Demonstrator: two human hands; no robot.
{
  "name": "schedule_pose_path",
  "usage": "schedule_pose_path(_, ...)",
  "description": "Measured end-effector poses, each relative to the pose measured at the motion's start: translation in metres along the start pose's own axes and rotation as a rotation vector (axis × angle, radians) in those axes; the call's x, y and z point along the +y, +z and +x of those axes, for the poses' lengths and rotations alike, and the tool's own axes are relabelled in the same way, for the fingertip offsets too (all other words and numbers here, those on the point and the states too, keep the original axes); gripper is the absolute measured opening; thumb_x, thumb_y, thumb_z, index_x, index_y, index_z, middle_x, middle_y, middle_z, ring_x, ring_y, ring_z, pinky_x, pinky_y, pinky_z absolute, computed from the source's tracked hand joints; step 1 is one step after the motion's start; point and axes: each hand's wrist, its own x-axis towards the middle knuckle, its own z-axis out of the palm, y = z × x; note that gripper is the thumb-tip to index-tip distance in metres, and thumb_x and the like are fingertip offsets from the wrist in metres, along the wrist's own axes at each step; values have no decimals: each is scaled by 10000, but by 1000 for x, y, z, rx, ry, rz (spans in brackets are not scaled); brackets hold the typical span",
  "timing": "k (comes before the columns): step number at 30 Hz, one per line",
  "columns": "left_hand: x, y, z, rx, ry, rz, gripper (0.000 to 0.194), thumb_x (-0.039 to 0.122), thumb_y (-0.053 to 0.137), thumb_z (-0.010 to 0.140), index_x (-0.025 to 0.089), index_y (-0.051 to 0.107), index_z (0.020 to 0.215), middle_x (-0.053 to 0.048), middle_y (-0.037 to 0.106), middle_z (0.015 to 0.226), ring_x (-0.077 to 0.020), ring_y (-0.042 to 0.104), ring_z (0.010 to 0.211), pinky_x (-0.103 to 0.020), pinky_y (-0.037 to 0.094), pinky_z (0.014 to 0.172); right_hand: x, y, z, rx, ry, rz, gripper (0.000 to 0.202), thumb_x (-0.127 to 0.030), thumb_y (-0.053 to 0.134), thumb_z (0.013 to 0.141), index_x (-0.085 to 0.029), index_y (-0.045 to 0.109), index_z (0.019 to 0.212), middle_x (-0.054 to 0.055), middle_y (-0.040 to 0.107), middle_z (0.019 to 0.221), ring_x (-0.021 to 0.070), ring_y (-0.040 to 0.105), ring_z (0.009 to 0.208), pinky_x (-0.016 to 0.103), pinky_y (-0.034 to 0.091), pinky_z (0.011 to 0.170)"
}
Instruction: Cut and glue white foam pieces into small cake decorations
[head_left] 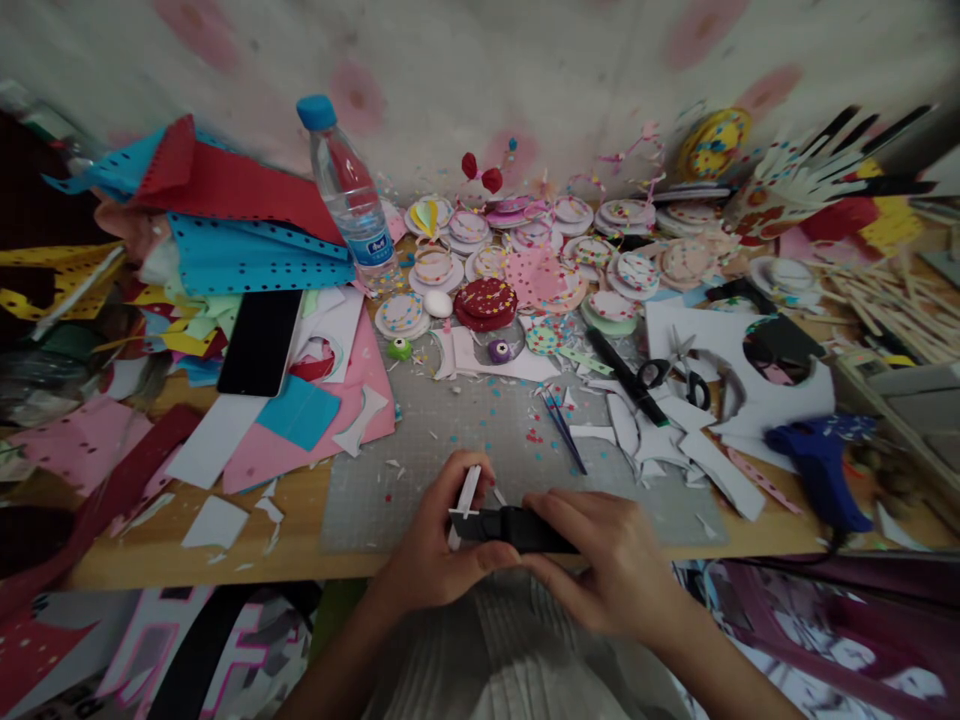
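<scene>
Low over the front edge of the cutting mat [442, 430], my right hand [611, 550] grips a black-handled utility knife [517, 528]. Its dark tip end points left and meets a thin white strip [469, 488], which looks like foam board. My left hand [435, 555] is closed around that strip, fingers behind it and thumb beside the knife. A small white sliver [500, 494] shows just beyond the knife. Farther up the mat lie dark blue tweezers [564, 430] among red and blue confetti dots.
Black-handled scissors [679, 370], a black pen-like tool [626, 378] and white offcuts [720, 470] lie right of centre. A blue glue gun [821, 465] is far right. Several decorated discs [486, 303] line the back, beside a water bottle [352, 200]. A phone [260, 343] rests left.
</scene>
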Motion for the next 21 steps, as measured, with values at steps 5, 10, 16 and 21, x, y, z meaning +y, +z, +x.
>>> schedule_pose_path(5, -6, 0, -2, 33, 27, 33, 546, 522, 742, 715, 253, 492, 1119, -9, 443, 937, -152, 423, 780, -257, 390, 677, 1, 1, -1, 19, -8, -13, 298, -438, 466, 942, -170, 569, 1022, 40, 661, 726, 187, 615, 582, 281, 395, 531)
schedule_pose_path(10, -8, 0, -2, 57, 92, 120, 539, 553, 706, 739, 253, 485, 1129, -13, 452, 942, -160, 436, 779, -277, 401, 700, 0, 2, -2, 36, -4, -20, 301, -438, 462, 946, -171, 568, 1037, 44, 668, 743, 188, 621, 589, 280, 401, 532)
schedule_pose_path(16, -6, -1, -1, 86, 115, 223, 588, 610, 700, 709, 239, 486, 1112, -16, 464, 898, -169, 446, 752, -289, 410, 681, 0, 4, -3, 61, -13, -58, 309, -443, 444, 953, -170, 579, 1003, 33, 644, 684, 183, 604, 543, 279, 402, 502)
schedule_pose_path(21, -8, 3, -3, 165, 210, 374, 323, 392, 620, 846, 239, 478, 1092, -31, 504, 922, -182, 490, 787, -303, 422, 718, 4, 8, -3, 111, 57, -47, 272, -401, 472, 949, -158, 566, 1028, 52, 687, 747, 182, 655, 594, 264, 452, 521)
